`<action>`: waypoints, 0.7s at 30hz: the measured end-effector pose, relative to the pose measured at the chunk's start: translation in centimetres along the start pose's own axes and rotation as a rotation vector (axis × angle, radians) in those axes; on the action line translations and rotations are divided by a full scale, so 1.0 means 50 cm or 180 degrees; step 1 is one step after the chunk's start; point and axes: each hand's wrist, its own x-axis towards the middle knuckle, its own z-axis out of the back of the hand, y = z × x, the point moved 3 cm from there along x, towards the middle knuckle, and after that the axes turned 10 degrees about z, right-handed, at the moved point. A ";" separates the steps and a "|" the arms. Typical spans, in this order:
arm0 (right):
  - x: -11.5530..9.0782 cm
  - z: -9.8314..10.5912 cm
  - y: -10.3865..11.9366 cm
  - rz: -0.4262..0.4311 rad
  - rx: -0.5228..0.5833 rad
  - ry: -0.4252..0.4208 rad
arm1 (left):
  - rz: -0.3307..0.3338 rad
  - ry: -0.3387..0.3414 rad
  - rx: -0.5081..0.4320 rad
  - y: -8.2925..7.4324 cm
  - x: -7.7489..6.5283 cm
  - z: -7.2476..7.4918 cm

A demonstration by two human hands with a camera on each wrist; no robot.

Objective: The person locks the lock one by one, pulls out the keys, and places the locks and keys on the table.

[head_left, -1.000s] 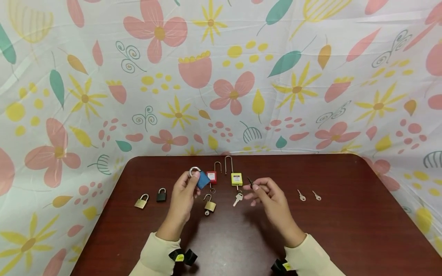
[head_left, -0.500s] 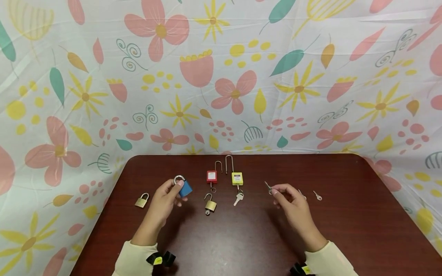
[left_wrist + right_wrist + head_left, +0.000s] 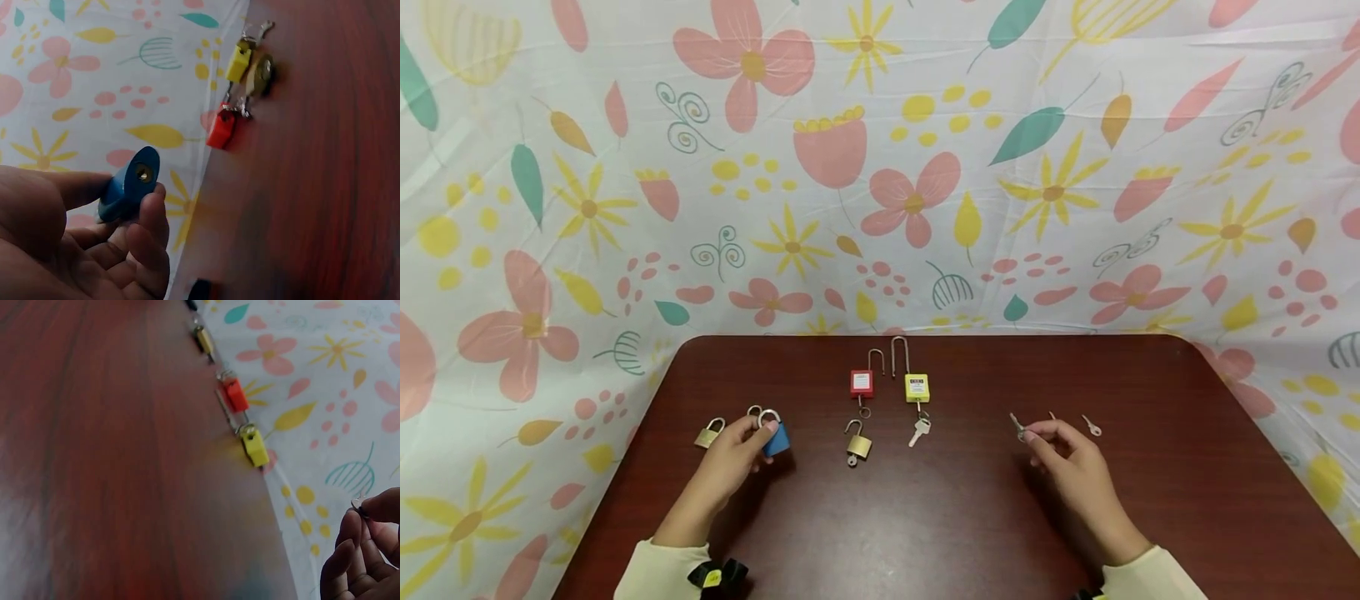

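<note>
Looks like an improvised indoor filming corner; cannot be pinned down as home, office or lab. Suggested by a creased white cloth (image 3: pixel 917 275), printed with flowers and leaves, hanging right behind the table (image 3: pixel 917 525) and filling part of both wrist views. Slightly office-like in the table itself: dark reddish-brown wood grain, a glossy sheen, rounded far corners. Further staged in feel through padlocks (image 3: pixel 859 447) and keys (image 3: pixel 1093 427) set out across the top, plus a black wrist fitting (image 3: pixel 730 577) with a yellow mark.

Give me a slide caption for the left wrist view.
Left hand holds a blue padlock, keyhole showing; red padlock and yellow padlock beyond.
</note>
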 end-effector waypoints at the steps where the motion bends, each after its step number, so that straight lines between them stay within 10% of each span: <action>1: -0.002 0.002 -0.015 0.0005 -0.0020 0.0021 | 0.0007 0.0042 0.0054 0.012 0.005 0.003; 21: -0.026 0.048 -0.110 -0.0223 -0.1019 0.0495 | 0.0233 0.0367 0.0760 0.120 0.028 0.027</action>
